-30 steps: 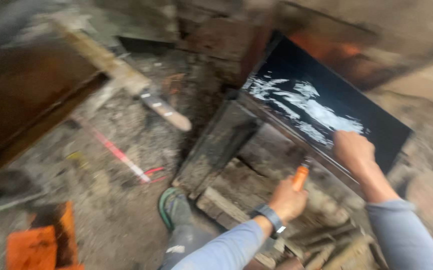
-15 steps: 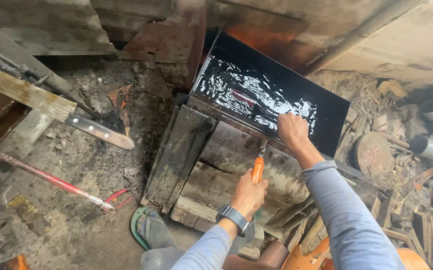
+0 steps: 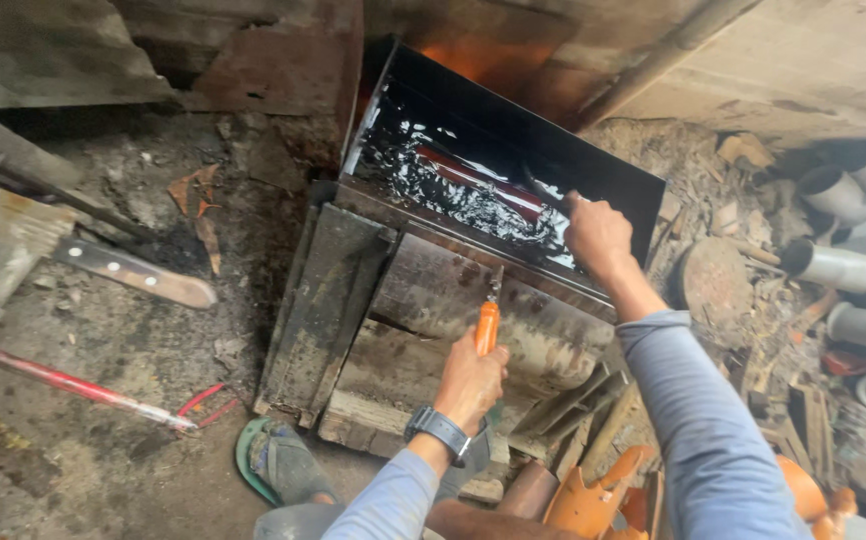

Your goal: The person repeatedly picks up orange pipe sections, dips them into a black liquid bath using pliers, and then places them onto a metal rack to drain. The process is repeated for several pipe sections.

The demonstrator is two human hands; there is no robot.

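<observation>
1. The left hand (image 3: 471, 378) is wrapping closed around an orange-handled tool (image 3: 489, 322), its long axis pointing up toward the black tray (image 3: 613, 180).
2. The right hand (image 3: 598, 235), nearer the tray, is pinching a thin dark stick (image 3: 545, 192) over its glossy black liquid.
3. Wooden planks (image 3: 328, 300) are crowding the left side.

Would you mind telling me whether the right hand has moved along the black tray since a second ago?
Cannot tell: the camera itself swung, and the right hand grips the black tray at its near right edge in each picture.
</observation>
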